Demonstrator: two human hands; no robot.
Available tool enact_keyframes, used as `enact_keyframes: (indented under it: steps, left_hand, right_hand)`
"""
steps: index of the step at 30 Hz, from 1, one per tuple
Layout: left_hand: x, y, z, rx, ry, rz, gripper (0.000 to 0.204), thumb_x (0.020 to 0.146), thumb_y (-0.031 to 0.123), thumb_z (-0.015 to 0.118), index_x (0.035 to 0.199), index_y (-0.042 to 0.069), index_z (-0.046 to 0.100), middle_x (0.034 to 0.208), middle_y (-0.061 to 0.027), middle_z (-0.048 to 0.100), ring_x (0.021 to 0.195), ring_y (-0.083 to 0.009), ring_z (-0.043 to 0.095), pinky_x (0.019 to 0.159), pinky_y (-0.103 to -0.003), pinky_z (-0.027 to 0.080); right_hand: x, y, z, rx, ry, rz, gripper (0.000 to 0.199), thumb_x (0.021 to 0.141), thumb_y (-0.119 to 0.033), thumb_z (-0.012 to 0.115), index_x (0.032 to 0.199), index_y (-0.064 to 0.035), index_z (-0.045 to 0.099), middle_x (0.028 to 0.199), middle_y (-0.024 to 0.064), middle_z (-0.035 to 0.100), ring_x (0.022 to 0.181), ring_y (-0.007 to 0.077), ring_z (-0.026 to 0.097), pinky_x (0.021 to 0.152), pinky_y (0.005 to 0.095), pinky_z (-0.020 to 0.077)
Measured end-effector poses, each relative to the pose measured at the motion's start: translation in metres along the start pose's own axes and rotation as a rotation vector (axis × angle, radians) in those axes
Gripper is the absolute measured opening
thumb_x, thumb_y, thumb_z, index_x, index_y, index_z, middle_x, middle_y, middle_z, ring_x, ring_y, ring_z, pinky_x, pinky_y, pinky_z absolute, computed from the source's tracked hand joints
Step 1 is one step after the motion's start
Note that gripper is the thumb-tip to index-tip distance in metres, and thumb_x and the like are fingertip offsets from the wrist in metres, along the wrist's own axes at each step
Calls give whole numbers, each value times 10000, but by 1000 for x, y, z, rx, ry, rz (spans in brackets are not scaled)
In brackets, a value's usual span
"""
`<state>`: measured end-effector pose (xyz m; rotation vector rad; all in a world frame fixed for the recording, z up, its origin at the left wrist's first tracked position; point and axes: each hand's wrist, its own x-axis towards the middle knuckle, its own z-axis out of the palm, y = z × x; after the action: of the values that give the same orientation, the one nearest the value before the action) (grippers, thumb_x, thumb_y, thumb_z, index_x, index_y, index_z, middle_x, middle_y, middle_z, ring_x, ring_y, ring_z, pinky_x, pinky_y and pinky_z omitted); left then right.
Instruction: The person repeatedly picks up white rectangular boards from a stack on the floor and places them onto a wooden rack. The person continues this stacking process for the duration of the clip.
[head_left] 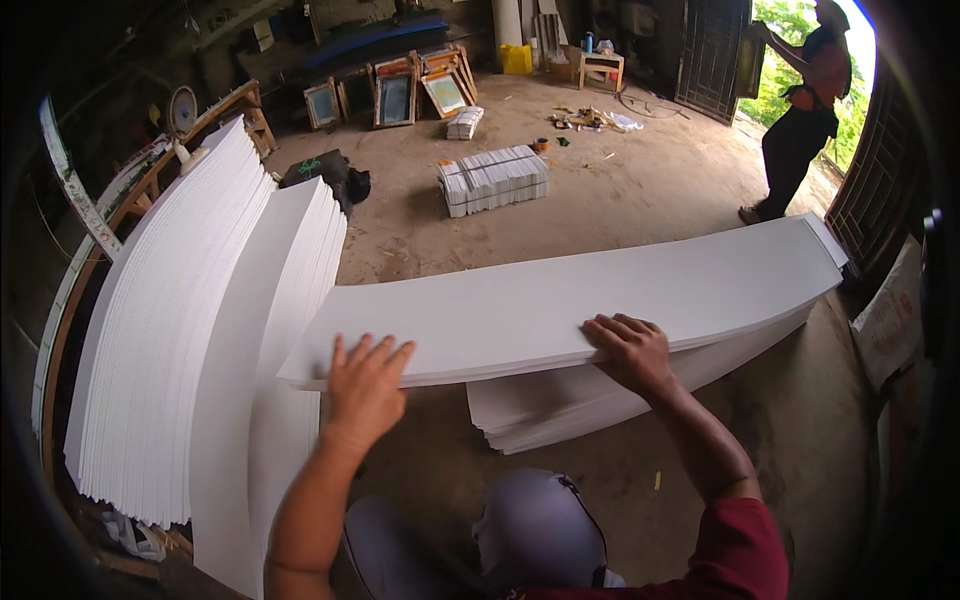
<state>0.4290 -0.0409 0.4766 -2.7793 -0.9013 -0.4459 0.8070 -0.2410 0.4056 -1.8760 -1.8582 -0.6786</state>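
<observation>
A long stack of white sheets (520, 305), paper or thin card, runs across in front of me from the left to the far right. My left hand (366, 392) lies on its near left edge, fingers spread over the top sheet. Farther right, my right hand (632, 352) rests over the same near edge with its fingers out on the surface; its thumb is hard to make out. Neither hand visibly lifts a sheet. Below, a second pile of white sheets (560, 405) juts out toward me at a slant.
Tall piles of long white sheets (165, 320) stand at the left. A strapped white bundle (494, 180) sits on the floor beyond, with framed screens (395, 92) against the back wall. A person (800, 110) stands at the open door, right. A black bag (325, 175) lies behind the piles.
</observation>
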Motion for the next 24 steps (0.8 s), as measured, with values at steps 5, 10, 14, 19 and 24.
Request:
enact_keyframes:
  steps: [5, 10, 14, 19, 24]
  left_hand:
    - [18, 58, 34, -6, 27, 44, 484, 916, 111, 720, 1394, 186, 733, 1355, -92, 768, 1289, -345, 699, 1176, -579, 464]
    - [16, 35, 35, -10, -31, 41, 465, 912, 98, 702, 1362, 200, 759, 1372, -88, 769, 1279, -338, 717, 1078, -491, 555]
    - [4, -2, 38, 22, -38, 63, 511, 884, 66, 711, 1372, 214, 758, 1404, -63, 760, 1310, -334, 706, 1088, -488, 552]
    - [-19, -43, 47, -13, -83, 29, 692, 757, -40, 725, 1404, 204, 722, 1433, -55, 741, 1334, -370, 683, 1104, -509, 533]
    - [-29, -32, 64, -24, -92, -33, 734, 826, -6, 749, 1508, 249, 661, 1533, -81, 675, 1394, -355, 645, 1155, -536, 505]
  right_hand:
    - [36, -73, 4, 92, -117, 12, 643, 733, -327, 927, 1342, -236, 740, 1323, -12, 777, 1154, 233, 766, 936, 418, 616]
    - [23, -68, 6, 157, -13, -40, 443, 867, -276, 815, 1286, -167, 718, 1281, 24, 755, 1127, 252, 750, 881, 436, 615]
    - [-27, -12, 7, 95, -99, 75, 470, 904, -189, 754, 1369, -158, 697, 1347, 79, 737, 1236, 302, 707, 1005, 477, 560]
    - [-85, 45, 11, -2, -119, 193, 596, 805, -91, 750, 1394, -182, 722, 1434, 116, 715, 1346, 370, 655, 1123, 516, 501]
    - [-64, 43, 9, 36, -11, 241, 562, 800, -81, 751, 1355, -171, 747, 1375, 111, 757, 1292, 370, 697, 1118, 508, 522]
